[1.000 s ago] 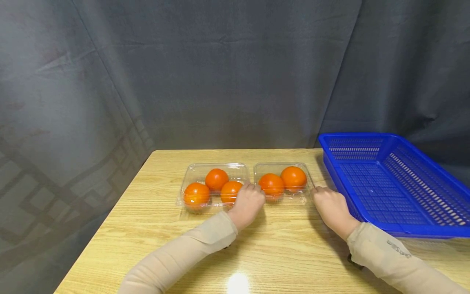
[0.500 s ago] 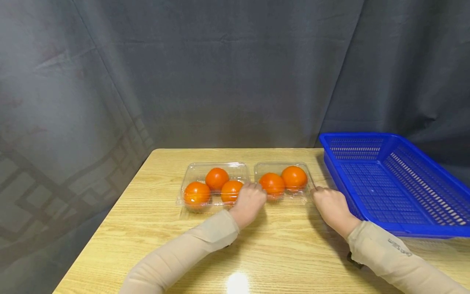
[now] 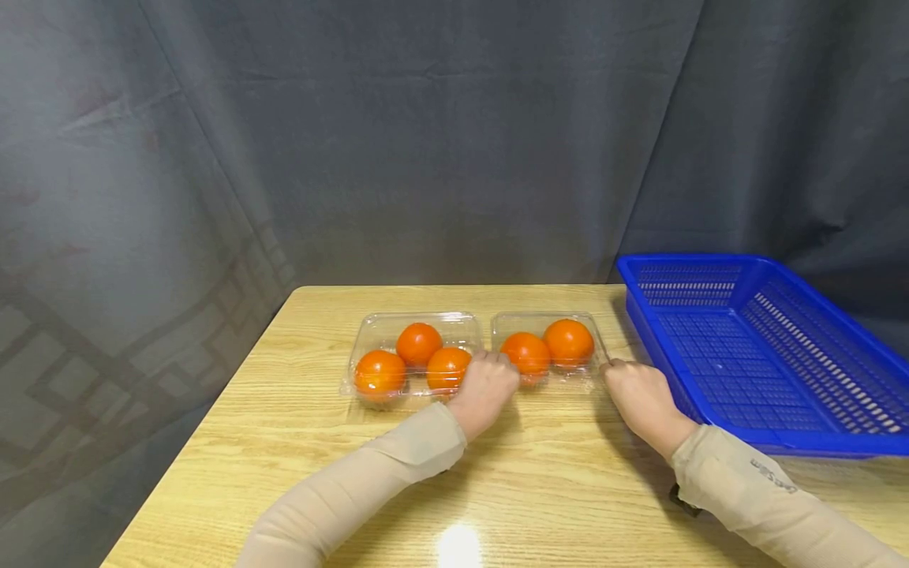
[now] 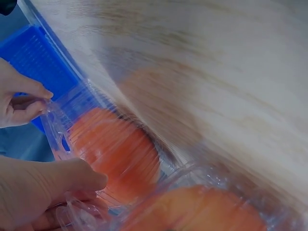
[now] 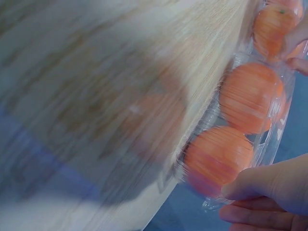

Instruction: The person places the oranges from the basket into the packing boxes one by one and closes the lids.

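In the head view, two clear plastic fruit boxes stand side by side on the table. The left box (image 3: 379, 330) holds three oranges (image 3: 419, 345); two more oranges (image 3: 569, 342) show in the right box (image 3: 517, 322). My left hand (image 3: 486, 388) is at the front, where the boxes meet. Its thumb and fingers pinch clear plastic near the rim in the left wrist view; the right box's front left corner is hidden under that hand. At the right box's front right corner, my right hand (image 5: 269, 192) pinches the rim between thumb and fingers.
A blue plastic basket (image 3: 699, 418) with slotted sides stands on the table's right, close beside my right hand. The wooden table (image 3: 341, 465) ends at the back against a dark grey curtain (image 3: 454, 158).
My left hand has shifted slightly to the right along the front of the boxes. The right hand stays at the corner, and both boxes look unmoved.
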The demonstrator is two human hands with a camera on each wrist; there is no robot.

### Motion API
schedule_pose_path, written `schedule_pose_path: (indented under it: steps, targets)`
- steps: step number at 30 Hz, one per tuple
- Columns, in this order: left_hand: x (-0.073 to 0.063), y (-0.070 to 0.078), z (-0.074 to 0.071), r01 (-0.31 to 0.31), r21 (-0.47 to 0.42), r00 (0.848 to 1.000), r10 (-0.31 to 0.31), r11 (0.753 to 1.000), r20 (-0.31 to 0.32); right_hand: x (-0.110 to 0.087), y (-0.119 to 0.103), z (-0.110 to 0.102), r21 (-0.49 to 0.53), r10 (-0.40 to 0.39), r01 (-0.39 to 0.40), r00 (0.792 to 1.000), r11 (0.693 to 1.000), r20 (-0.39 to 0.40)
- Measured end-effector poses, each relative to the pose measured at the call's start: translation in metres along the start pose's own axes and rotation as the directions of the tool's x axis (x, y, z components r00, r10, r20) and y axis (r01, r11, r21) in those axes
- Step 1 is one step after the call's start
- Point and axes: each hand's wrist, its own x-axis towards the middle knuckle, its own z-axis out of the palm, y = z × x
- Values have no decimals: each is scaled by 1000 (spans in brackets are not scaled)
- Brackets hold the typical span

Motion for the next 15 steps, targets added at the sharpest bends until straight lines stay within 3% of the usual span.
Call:
schedule_pose_path:
  steps: [9, 15]
  targets:
    - [-2, 0, 1, 6, -40, 1000, -7, 999, -12, 0, 0, -1, 5, -2, 2, 1000, 1000, 6]
    - [-3, -3, 1, 10, -80, 1000, -10, 997, -1, 0, 2, -3, 36, 28, -30, 997, 999, 71]
